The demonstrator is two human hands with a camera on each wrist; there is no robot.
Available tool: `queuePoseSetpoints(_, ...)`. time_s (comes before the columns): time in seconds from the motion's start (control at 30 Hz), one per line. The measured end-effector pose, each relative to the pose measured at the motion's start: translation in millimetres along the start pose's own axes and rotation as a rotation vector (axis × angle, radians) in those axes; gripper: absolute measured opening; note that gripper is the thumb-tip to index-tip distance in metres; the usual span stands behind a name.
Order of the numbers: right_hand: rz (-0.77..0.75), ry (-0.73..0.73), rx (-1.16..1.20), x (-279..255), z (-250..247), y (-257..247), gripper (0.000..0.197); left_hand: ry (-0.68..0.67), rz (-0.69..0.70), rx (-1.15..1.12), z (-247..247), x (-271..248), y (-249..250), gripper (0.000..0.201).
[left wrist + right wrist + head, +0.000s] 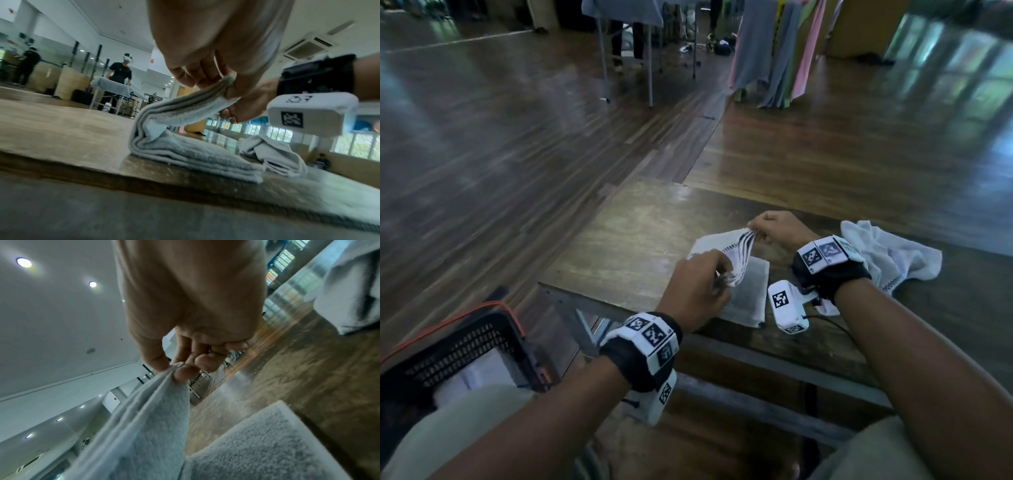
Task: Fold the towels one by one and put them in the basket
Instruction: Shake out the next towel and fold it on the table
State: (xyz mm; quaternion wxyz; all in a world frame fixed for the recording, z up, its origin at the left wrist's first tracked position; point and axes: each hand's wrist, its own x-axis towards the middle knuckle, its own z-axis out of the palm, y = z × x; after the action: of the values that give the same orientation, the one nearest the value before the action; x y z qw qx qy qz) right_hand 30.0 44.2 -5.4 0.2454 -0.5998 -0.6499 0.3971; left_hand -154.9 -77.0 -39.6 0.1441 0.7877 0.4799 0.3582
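Note:
A white towel [750, 291] with dark edge stripes lies partly folded on the wooden table [626, 240]. Its left half is lifted over the flat right half. My left hand [697, 291] pinches the near corner of the raised layers, and my right hand [774, 228] pinches the far corner. The left wrist view shows the raised flap [185, 110] bending up from the stack, held by fingers [232, 91]. In the right wrist view a thumb and fingertips [183, 371] clamp the towel edge [144, 418]. A black basket [458, 349] stands low at the left with white cloth inside.
A second white towel [887, 253] lies crumpled on the table at the right, behind my right wrist. An orange cable [448, 318] runs past the basket. Far off stand a cloth-covered table [626, 13], hanging towels on a rack [777, 51] and other people [121, 76].

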Motion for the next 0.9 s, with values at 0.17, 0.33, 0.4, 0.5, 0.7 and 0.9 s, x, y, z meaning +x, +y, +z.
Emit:
queuePoseSetpoints(0.17, 0.078, -0.044, -0.058, 3, -7, 22, 0.011, -0.103, -0.027, 0.100, 30, 1, 11, 0.018)
queuePoseSetpoints(0.33, 0.126, 0.002, -0.123, 7, -7, 40, 0.009, -0.202, -0.044, 0.209, 48, 0, 17, 0.020)
queuePoseSetpoints(0.4, 0.129, -0.002, -0.137, 7, -7, 44, 0.010, -0.252, -0.023, 0.230, 55, -2, 16, 0.019)
queuePoseSetpoints(0.5, 0.103, -0.006, -0.196, 5, -5, 49, 0.025, -0.304, -0.009, 0.237, 61, -1, 13, 0.020)
queuePoseSetpoints(0.7, 0.137, 0.118, -0.335, -4, 5, 55, 0.027, -0.398, -0.034, 0.216, 57, 5, 11, 0.017)
queuePoseSetpoints(0.9, 0.063, 0.222, -0.538, -32, 2, 35, 0.014, -0.339, -0.122, 0.253, 26, 33, -10, 0.020)
